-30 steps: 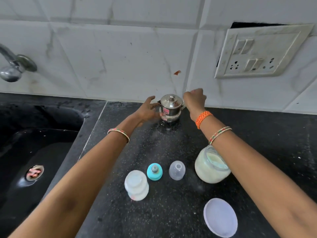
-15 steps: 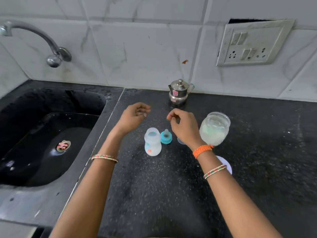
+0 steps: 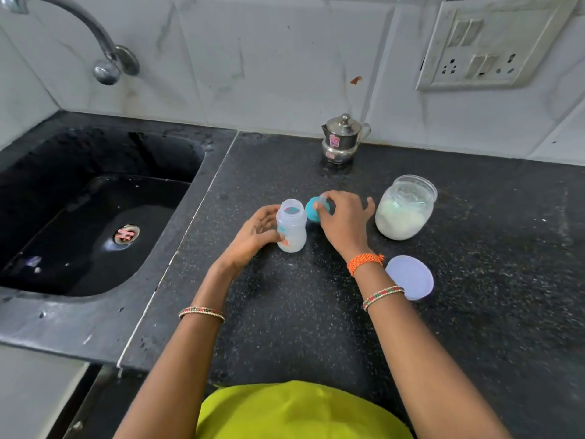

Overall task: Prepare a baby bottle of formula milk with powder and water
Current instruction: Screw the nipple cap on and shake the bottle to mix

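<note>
Both hands dropped: left hand (image 3: 258, 231) grips bottle (image 3: 291, 229).

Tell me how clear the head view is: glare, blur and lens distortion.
Head view: even, soft light; glare only as a bright patch in the sink near the drain and highlights on the steel pot. The teal nipple ring in the right hand is slightly motion-blurred. Wide-angle bending shows in the tilted switch plate.

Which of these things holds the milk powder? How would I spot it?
Start at the wall socket plate and look down to the black counter. The open jar stands right of both hands; it alone holds white powder, and its round lid lies nearer.
</note>
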Available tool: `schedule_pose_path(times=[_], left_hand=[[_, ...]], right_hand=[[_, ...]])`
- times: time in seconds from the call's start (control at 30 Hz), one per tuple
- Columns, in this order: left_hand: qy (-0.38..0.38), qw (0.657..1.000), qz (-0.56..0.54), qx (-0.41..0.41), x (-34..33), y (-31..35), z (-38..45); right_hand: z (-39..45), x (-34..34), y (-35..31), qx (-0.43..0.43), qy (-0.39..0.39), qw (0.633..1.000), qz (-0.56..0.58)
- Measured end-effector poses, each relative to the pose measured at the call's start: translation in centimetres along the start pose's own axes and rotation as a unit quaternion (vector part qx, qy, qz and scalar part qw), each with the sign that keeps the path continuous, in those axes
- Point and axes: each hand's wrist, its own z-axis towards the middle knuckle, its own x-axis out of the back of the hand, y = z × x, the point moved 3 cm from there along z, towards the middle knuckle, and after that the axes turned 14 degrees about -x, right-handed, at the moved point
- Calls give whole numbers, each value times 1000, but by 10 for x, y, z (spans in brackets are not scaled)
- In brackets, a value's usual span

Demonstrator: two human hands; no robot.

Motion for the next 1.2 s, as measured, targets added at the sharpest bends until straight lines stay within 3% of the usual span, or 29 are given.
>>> schedule_pose_path(times=[0.1,0.2,0.33,0.57,0.77,1.2], left_hand=[[19,998,46,-27,-6,-7,-3],[53,995,69,-40,-11,-16,-7],[82,991,82,-59,-9,-17,-10],[90,987,114,-71,-11,-20,-14],[90,986,118,-75,-7,-19,-12],[90,982,142,-91,-8,-21,-13]], right_hand=[[-3,26,-13,-3,53,982,179],[-8,43,-31,-6,9,967,256],[-21,37,-46,19,-83,974,212],[-33,25,-46,59,-111,982,144],[-37,26,-50,56,-178,975,124],[-44,2,-45,52,-52,996,43]])
